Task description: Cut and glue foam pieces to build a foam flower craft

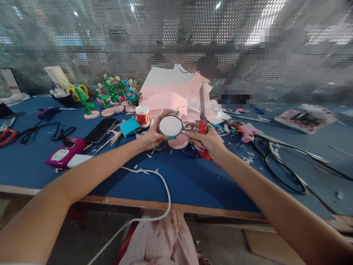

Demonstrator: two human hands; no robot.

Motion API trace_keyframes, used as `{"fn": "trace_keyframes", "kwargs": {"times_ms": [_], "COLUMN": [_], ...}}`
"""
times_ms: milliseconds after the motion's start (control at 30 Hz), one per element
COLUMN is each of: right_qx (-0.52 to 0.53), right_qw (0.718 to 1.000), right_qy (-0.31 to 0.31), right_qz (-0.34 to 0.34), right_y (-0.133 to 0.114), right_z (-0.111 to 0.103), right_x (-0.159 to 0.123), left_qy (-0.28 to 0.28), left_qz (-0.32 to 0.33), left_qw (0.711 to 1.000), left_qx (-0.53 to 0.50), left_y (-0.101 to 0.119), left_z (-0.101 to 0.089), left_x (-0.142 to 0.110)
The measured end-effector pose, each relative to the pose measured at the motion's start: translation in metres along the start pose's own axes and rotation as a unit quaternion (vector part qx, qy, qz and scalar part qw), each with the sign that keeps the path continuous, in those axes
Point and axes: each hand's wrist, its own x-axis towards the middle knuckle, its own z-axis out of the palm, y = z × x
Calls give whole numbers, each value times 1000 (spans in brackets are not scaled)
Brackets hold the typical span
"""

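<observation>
My left hand (152, 137) is closed on the left edge of a round white piece with a dark rim (170, 126), its flat face turned towards me. In my right hand (211, 142) is a pair of scissors (202, 106) with red handles, blades pointing up. The fingertips of that hand reach the right edge of the white piece; whether they grip it, I cannot tell. Just below lies a pink disc (178, 142) on the blue table. A red and white tub (142, 116) stands beside my left hand.
Pink and white paper sheets (165, 88) lie at the back. Several paper plants on pink bases (109, 112) stand back left. A phone (100, 130), blue paper squares (129, 126) and a purple power box (65, 153) are left. A pink glue gun (248, 132) and black cable are right. A white cable (162, 176) crosses the front edge.
</observation>
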Motion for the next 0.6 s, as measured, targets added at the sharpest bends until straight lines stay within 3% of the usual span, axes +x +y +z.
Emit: {"fn": "trace_keyframes", "kwargs": {"times_ms": [133,367,600], "right_qx": [-8,-24,-107], "right_qw": [1000,999,991], "right_qy": [7,8,11], "right_qz": [-10,-40,-86], "right_y": [3,6,6], "right_z": [-1,-4,-9], "right_x": [1,3,8], "left_qy": [-7,1,-76], "left_qz": [12,-83,-187], "left_qw": [1000,995,971], "left_qx": [20,-57,-129], "left_y": [-3,-7,-2], "left_z": [1,0,-4], "left_x": [-1,-2,0]}}
